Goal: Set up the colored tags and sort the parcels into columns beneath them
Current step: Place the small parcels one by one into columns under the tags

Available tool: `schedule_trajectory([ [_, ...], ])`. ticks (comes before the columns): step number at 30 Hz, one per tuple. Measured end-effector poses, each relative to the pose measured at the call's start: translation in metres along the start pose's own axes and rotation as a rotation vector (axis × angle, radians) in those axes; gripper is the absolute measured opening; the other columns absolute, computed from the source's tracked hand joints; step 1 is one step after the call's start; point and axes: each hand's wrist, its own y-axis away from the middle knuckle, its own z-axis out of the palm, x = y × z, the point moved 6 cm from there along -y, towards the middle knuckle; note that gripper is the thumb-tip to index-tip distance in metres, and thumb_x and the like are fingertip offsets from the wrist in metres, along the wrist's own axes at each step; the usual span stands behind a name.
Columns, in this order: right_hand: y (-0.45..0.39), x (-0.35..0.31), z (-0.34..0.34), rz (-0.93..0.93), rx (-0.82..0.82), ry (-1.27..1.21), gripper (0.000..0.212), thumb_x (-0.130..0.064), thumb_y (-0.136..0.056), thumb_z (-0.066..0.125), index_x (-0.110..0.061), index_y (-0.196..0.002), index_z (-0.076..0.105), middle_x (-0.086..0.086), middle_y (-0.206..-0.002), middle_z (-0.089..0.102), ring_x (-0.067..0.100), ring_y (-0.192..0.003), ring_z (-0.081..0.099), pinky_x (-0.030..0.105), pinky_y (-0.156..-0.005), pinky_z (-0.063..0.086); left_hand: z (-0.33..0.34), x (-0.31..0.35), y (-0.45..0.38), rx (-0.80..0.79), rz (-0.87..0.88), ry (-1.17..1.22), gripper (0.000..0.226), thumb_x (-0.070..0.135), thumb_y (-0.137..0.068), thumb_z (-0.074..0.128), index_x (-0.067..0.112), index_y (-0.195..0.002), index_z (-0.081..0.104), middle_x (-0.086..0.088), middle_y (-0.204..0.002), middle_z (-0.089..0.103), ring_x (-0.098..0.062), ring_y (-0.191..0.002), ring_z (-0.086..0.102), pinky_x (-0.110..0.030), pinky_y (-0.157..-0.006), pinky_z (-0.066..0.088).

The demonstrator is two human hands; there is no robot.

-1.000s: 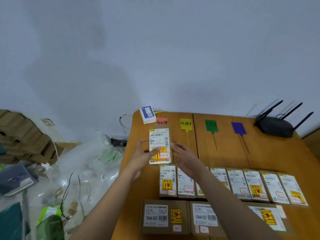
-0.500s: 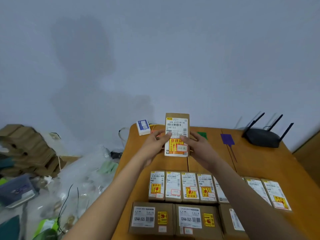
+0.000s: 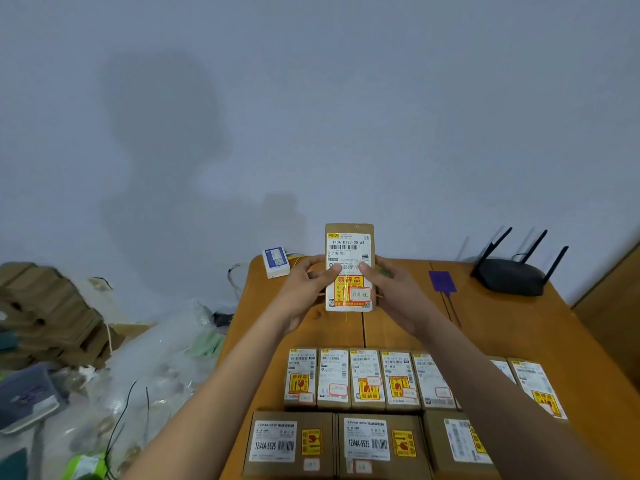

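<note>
Cardboard, stiff and probably light, is suggested by the small brown parcel (image 3: pixel 349 266), raised upright above the table (image 3: pixel 502 327); a yellow fragile sticker advises gentle handling by the long edges. It is pinched there between thumbs and fingers of the left hand (image 3: pixel 308 289) and right hand (image 3: pixel 394 289), white shipping label outward.

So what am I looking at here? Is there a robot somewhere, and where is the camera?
No robot: a person wears a camera on the head, looking forward and down at their own hands. The left hand and right hand hold one small labelled parcel upright above the wooden table, fingers curled round its edges. Below lie a row of small parcels and larger boxes. A purple tag and a black router sit farther back; other tags are mostly hidden.
</note>
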Motion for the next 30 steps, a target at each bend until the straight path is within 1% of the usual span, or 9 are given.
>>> schedule_trajectory([
  [4, -0.010, 0.009, -0.005, 0.016, 0.016, -0.013, 0.037, -0.024, -0.097, 0.060, -0.020, -0.134, 0.058, 0.005, -0.118, 0.073, 0.024, -0.104, 0.073, 0.034, -0.078, 0.060, 0.002, -0.007, -0.009, 0.006, -0.001, 0.022, 0.048, 0.027, -0.089, 0.069, 0.017, -0.132, 0.050, -0.007, -0.106, 0.076, -0.023, -0.098, 0.073, -0.048, -0.095, 0.055],
  [8, -0.030, 0.033, -0.010, 0.081, 0.077, 0.000, 0.043, -0.027, -0.095, 0.065, -0.024, -0.136, 0.054, 0.005, -0.114, 0.075, 0.025, -0.101, 0.074, 0.044, -0.087, 0.059, -0.003, -0.030, -0.028, 0.029, -0.057, 0.035, 0.052, 0.031, -0.088, 0.070, 0.018, -0.134, 0.049, -0.008, -0.107, 0.075, -0.025, -0.099, 0.072, -0.050, -0.096, 0.054],
  [12, -0.053, 0.077, -0.015, 0.205, 0.145, 0.159, 0.054, -0.040, -0.092, 0.065, -0.026, -0.141, 0.046, 0.002, -0.107, 0.076, 0.021, -0.097, 0.074, 0.047, -0.093, 0.058, -0.016, -0.069, -0.052, 0.113, -0.119, 0.009, 0.051, 0.029, -0.090, 0.068, 0.019, -0.134, 0.044, -0.013, -0.106, 0.073, -0.028, -0.093, 0.074, -0.053, -0.088, 0.056],
  [15, -0.069, 0.120, -0.013, 0.355, 0.115, 0.259, 0.054, -0.045, -0.095, 0.058, -0.026, -0.143, 0.044, 0.002, -0.116, 0.072, 0.020, -0.105, 0.069, 0.047, -0.098, 0.054, -0.027, -0.105, -0.071, 0.160, -0.177, -0.014, 0.048, 0.027, -0.092, 0.066, 0.020, -0.132, 0.040, -0.017, -0.105, 0.072, -0.032, -0.091, 0.073, -0.053, -0.084, 0.058],
  [18, -0.089, 0.162, -0.011, 0.499, 0.076, 0.280, 0.050, -0.037, -0.098, 0.056, -0.024, -0.144, 0.042, 0.003, -0.127, 0.065, 0.023, -0.110, 0.066, 0.048, -0.099, 0.053, -0.040, -0.138, -0.094, 0.208, -0.245, -0.050, 0.046, 0.025, -0.093, 0.064, 0.016, -0.131, 0.040, -0.012, -0.098, 0.070, -0.027, -0.080, 0.072, -0.042, -0.071, 0.061],
  [21, -0.117, 0.191, -0.007, 0.577, 0.055, 0.288, 0.044, -0.024, -0.099, 0.056, -0.021, -0.141, 0.046, 0.003, -0.127, 0.064, 0.023, -0.110, 0.065, 0.048, -0.098, 0.053, -0.052, -0.163, -0.123, 0.252, -0.299, -0.119, 0.036, 0.025, -0.096, 0.060, 0.015, -0.126, 0.044, -0.001, -0.093, 0.064, -0.013, -0.072, 0.068, -0.023, -0.054, 0.054],
  [26, -0.185, 0.221, -0.009, 0.652, 0.119, 0.322, 0.050, -0.010, -0.100, 0.052, -0.016, -0.149, 0.041, 0.009, -0.131, 0.063, 0.022, -0.104, 0.064, 0.028, -0.069, 0.052, -0.064, -0.196, -0.189, 0.191, -0.347, -0.230, 0.035, 0.014, -0.101, 0.048, 0.015, -0.136, 0.046, -0.006, -0.122, 0.063, -0.008, -0.086, 0.064, -0.023, -0.068, 0.055],
  [28, -0.214, 0.226, -0.011, 0.655, 0.152, 0.310, 0.053, -0.005, -0.100, 0.050, -0.015, -0.150, 0.038, 0.011, -0.133, 0.061, 0.023, -0.101, 0.063, 0.030, -0.069, 0.050, -0.069, -0.205, -0.218, 0.168, -0.364, -0.258, 0.038, 0.008, -0.100, 0.046, 0.017, -0.137, 0.047, -0.003, -0.125, 0.062, -0.009, -0.089, 0.063, -0.022, -0.071, 0.053],
  [30, -0.246, 0.230, -0.014, 0.642, 0.170, 0.322, 0.055, 0.001, -0.098, 0.049, -0.014, -0.150, 0.038, 0.012, -0.136, 0.059, 0.026, -0.109, 0.061, 0.031, -0.076, 0.051, -0.074, -0.214, -0.246, 0.166, -0.364, -0.275, 0.047, 0.000, -0.096, 0.047, 0.020, -0.139, 0.045, -0.002, -0.127, 0.062, -0.011, -0.096, 0.063, -0.027, -0.078, 0.055],
])
